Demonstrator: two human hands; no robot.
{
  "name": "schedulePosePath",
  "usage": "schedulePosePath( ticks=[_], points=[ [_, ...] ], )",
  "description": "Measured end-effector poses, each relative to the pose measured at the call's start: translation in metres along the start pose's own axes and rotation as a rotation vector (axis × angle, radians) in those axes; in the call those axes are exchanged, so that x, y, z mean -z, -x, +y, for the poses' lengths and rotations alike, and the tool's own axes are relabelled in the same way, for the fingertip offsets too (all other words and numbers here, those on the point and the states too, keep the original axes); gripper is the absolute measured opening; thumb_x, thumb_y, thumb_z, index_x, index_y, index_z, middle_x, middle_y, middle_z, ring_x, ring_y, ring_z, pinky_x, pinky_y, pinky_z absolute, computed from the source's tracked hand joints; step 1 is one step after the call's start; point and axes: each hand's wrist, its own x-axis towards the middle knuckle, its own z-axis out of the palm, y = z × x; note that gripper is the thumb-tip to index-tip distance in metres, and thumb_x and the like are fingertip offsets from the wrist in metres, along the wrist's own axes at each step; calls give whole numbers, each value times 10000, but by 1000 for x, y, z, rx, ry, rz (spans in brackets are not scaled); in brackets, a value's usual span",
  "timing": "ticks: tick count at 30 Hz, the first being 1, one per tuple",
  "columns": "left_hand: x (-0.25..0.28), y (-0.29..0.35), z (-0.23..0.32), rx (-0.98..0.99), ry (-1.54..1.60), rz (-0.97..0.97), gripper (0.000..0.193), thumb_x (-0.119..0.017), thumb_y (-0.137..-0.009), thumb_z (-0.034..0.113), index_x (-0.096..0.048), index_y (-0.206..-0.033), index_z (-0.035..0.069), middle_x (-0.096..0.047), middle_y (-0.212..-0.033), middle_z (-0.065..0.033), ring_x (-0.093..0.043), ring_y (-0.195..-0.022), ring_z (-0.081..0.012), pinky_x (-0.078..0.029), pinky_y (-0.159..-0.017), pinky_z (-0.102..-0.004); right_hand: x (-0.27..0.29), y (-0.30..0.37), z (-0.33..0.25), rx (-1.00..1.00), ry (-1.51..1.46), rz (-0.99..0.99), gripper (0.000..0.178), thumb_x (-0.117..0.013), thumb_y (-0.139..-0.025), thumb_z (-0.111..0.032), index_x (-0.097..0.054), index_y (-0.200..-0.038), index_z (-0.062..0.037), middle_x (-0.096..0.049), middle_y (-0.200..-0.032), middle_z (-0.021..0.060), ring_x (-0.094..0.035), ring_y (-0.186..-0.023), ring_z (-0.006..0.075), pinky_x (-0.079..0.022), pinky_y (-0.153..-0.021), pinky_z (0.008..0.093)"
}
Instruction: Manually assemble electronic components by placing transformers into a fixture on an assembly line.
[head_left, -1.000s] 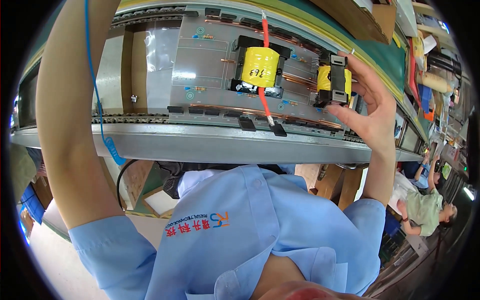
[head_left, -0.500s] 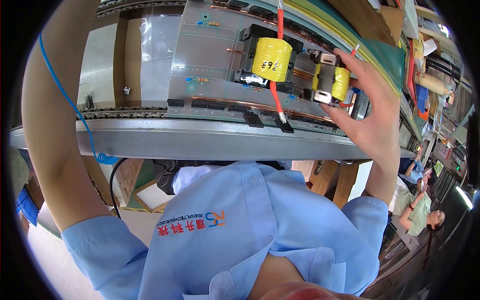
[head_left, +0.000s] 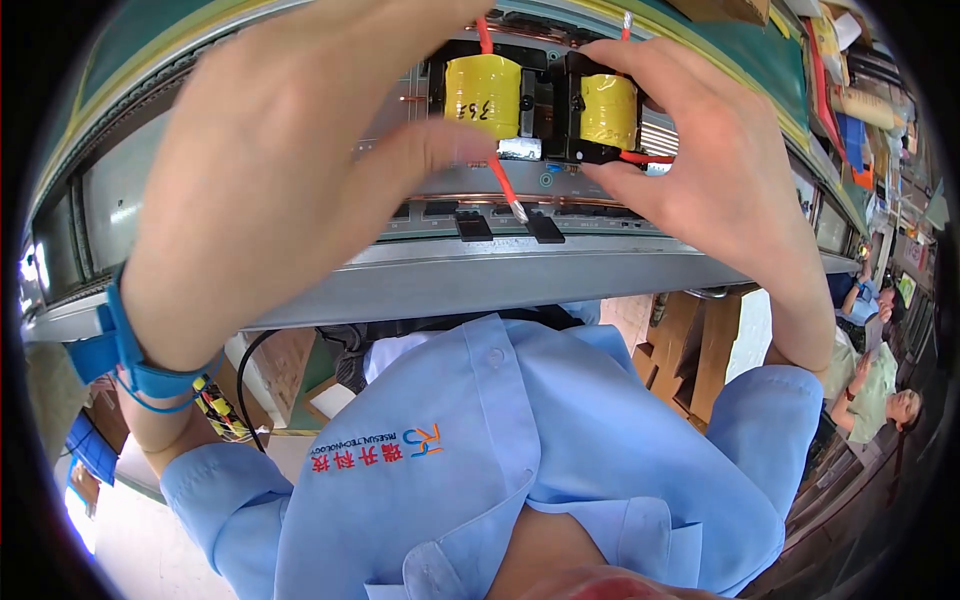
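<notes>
Two yellow-wrapped transformers with black frames and red leads are at the circuit board. My right hand grips the smaller transformer between fingers at its far side and thumb at its near side. It sits upright at the board; whether its pins are seated is hidden. My left hand, slightly blurred, is spread beside the larger transformer, which stands on the board. Its thumb overlaps that transformer's near left corner, by the red lead; its fingertips run past the upper edge. A blue wrist strap circles my left wrist.
A metal rail runs along the board's near side, with black clips on its edge. Below left hangs a black cable. Shelves crowded with goods and other people are at the right.
My left hand has come in from the upper left to the larger transformer. My right hand has moved the smaller transformer left, close beside the larger one, and turned it upright. My view has shifted slightly.
</notes>
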Motion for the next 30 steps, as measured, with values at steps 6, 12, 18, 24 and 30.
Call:
schedulePosePath(
  ticks=[6,12,18,24,30],
  points=[
    [10,26,19,235,187,-218,529,-747,-726,87,-587,-1230,96,-609,-996,-122,-592,-897,-287,-479,-758,-377,-8,6,1,117,-65,130,608,-790,-620,-62,-579,-1191,-54,-620,-1046,129,-618,-904,329,-501,-781,372],
    [13,48,15,355,337,-403,649,-760,-666,31,-578,-1281,128,-604,-1070,-116,-586,-969,-320,-475,-809,-388,-3,2,-5,80,42,76,586,-788,-631,-88,-585,-1179,-48,-621,-1060,135,-620,-921,338,-503,-780,368],
    [10,53,6,303,371,-448,672,-762,-645,6,-587,-1275,157,-604,-1160,-109,-604,-995,-337,-504,-830,-387,-8,5,-4,49,-68,110,561,-777,-631,-69,-588,-1159,-47,-626,-1030,129,-619,-909,342,-501,-783,366],
    [9,56,7,294,337,-442,668,-759,-644,0,-594,-1268,170,-604,-1162,-107,-611,-989,-337,-516,-816,-387,-10,4,-6,55,-66,121,548,-783,-634,-68,-594,-1148,-49,-626,-1015,125,-621,-905,333,-502,-789,357],
    [18,46,17,293,321,-524,562,-741,-717,63,-571,-1252,100,-593,-1078,-145,-618,-879,-316,-526,-723,-385,-20,8,7,153,-37,213,574,-813,-627,-95,-600,-1159,-58,-631,-1041,126,-625,-937,325,-506,-811,347]
  ],
)
